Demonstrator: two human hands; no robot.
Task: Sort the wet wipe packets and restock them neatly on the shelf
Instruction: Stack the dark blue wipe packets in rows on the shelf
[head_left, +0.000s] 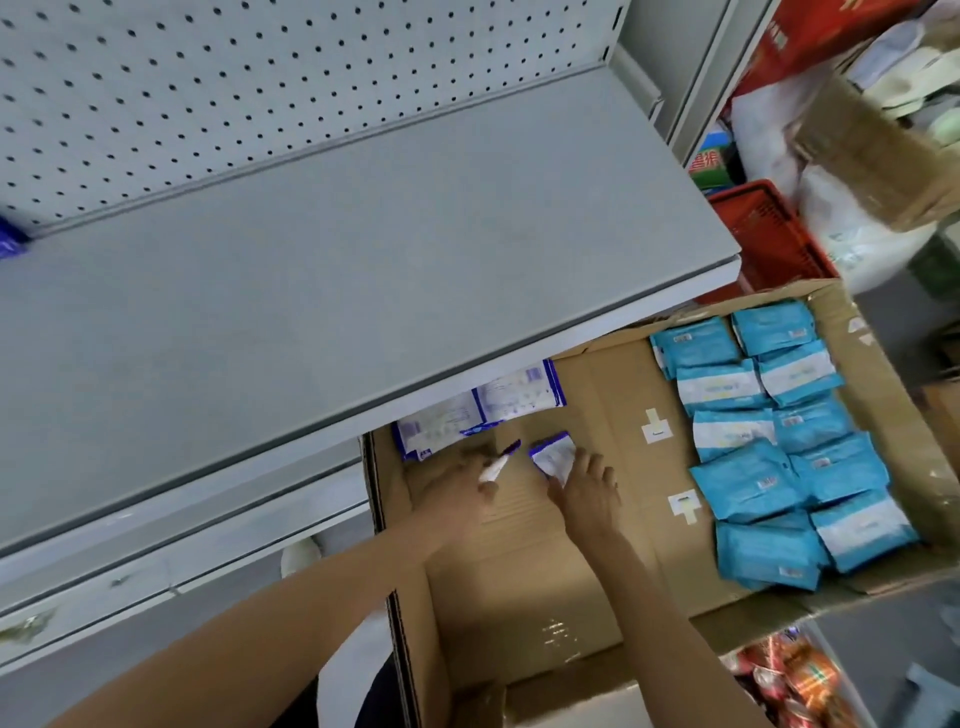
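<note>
- Both forearms reached down into a large cardboard box (597, 561), whose near-left wall stood upright by the left forearm.
- The left hand (457, 493) pinched a thin purple-and-white packet (498, 464) seen edge-on (motion blur hid the exact finger positions).
- The right hand (587, 493) lay just beside it, fingers curled onto a small purple-edged packet (553, 457) resting on the box floor.
- Between the hands and the right wall, the floor of the box showed bare cardboard with two taped labels.
- Along the right side of the box lay teal wipe packets (769, 431), set in two rough columns and overlapping one another.
- Two more purple-and-white packets (483, 410) lay at the far-left part of the box, partly tucked beneath the shelf edge.
- The grey metal shelf (311, 291) overhung the box's far-left part; its surface was open except for a purple packet (10, 241) at the far-left edge.
- Behind the shelf stood a perforated back panel (234, 88).
- Beyond the box, to the right, sat a red basket (769, 234).
</note>
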